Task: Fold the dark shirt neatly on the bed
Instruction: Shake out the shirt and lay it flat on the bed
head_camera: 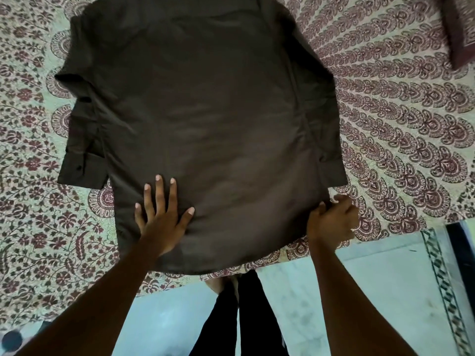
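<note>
Fingers point(157, 194) of the left hand point(160, 222) are spread wide and laid flat on the dark shirt point(200, 119), palm down, holding nothing; the cloth is pinned there, at about seven o'clock on the garment, probably so that it cannot slide while the other side is worked. Those of the right hand point(331, 222) are curled in narrowly at the hem corner near five o'clock, and the edge of the fabric appears to be pinched between them (the grip itself is partly hidden by the knuckles, so it is judged rather than seen).

The shirt is spread face down across the bed point(385, 111), its hem lying at six o'clock by the bed's near edge and its shoulders reaching toward twelve. One sleeve point(82, 140) has been folded along the body at nine o'clock, its buttoned cuff point(79, 170) resting flat; the other is laid along the seam at three o'clock. This arrangement suggests that the side folds are being prepared.

A smooth, thin weave with a faint sheen is shown by the shirt, with soft creases across the back. The bedsheet beneath is printed in maroon and green floral and scalloped motifs on a pale ground.
</note>
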### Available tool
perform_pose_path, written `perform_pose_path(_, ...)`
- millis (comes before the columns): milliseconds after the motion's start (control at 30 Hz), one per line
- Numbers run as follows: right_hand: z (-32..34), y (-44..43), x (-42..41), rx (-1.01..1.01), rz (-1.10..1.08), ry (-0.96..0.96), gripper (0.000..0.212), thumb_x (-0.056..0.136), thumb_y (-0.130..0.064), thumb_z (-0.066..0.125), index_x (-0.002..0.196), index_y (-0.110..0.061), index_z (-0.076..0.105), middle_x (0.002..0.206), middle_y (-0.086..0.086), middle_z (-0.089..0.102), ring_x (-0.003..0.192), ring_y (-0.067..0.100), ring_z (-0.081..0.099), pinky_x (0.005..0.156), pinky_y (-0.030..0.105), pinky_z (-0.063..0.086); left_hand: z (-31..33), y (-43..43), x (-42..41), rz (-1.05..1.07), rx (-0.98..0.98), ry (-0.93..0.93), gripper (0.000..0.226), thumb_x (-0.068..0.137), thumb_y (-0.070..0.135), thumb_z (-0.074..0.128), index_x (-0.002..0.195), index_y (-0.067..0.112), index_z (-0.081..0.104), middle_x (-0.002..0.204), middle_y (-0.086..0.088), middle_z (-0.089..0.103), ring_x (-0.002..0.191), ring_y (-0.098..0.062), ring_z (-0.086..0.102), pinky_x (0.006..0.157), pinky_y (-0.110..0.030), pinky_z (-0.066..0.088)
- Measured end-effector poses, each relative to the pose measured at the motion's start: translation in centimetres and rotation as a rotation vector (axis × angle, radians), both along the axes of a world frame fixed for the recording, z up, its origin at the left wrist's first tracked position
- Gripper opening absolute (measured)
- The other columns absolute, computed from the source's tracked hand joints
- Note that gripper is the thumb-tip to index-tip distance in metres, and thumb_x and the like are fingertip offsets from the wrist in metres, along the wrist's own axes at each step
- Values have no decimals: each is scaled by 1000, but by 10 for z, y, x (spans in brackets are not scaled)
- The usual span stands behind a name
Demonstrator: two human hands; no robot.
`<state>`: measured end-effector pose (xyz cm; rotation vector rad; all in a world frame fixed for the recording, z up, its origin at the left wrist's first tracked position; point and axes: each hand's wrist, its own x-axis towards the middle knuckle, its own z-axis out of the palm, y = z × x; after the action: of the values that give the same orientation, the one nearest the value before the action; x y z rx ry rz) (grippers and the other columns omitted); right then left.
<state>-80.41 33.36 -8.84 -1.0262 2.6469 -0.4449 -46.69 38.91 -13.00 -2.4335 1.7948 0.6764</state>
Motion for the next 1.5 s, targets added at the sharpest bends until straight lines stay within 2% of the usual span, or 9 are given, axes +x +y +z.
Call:
perform_pose_path(200,7,1,71,-154,689,199,54,87,-31,62,137,-11,55,143,20,49,128,42,46,100,51,40,14,27,2,75,-183,-81,71,101,60,34,165,34,16,175,-5,-1,160,-38,8,121,-64,20)
perform_pose_path(333,-24,9,114,81,1258,169,72,99,-62,44,162,-32,26,172,5,15,156,32,21,117,57,30,2,62,12,310,-124,-80,82,100,68,27,166,28,3,175,-8,-2,161,-36,4,124,-63,19)
perform_pose_path(433,-40,26,101,122,970,269,79,97,-76,33,164,-38,16,174,-2,9,160,25,11,123,55,17,0,75,18,339,-75,-75,87,99,70,26,166,23,-1,175,-10,-1,161,-35,1,126,-60,13)
perform_pose_path(600,-39,35,88,106,486,280,83,103,-65,40,163,-10,22,170,21,17,157,42,16,122,60,23,14,53,8,336,-113,-91,87,102,65,31,166,14,2,174,-14,-4,161,-36,-2,127,-59,10)
perform_pose_path(733,-26,1,133,-25,885,248,74,105,-55,40,163,-13,23,172,18,10,159,39,8,125,53,16,15,7,6,85,-223,-94,82,104,61,36,167,19,5,175,-7,-3,162,-28,0,129,-52,11)
perform_pose_path(867,-36,-28,179,-2,1419,153,66,104,-58,40,163,-34,23,174,5,2,161,30,3,125,55,20,-5,5,20,270,-174,-127,89,101,67,33,166,14,5,175,-10,0,162,-30,5,127,-53,19)
perform_pose_path(1167,-37,10,67,141,698,312,83,99,-75,24,165,-26,15,173,9,11,159,34,12,120,64,21,12,19,12,295,-131,-104,92,96,63,39,165,10,11,175,-13,1,160,-36,8,127,-59,18)
perform_pose_path(1333,-40,-50,97,-7,1028,285,76,105,-62,34,164,-16,21,174,4,10,161,26,8,126,53,13,6,-40,-16,127,-183,-63,79,102,61,32,166,20,11,176,-3,0,162,-30,1,129,-56,11)
perform_pose_path(1500,-49,-90,75,18,1298,270,65,104,-60,37,163,-36,22,174,0,9,161,21,10,127,50,16,0,-49,-70,43,-130,-68,89,99,68,33,166,17,5,175,-1,-4,162,-32,-1,128,-56,9)
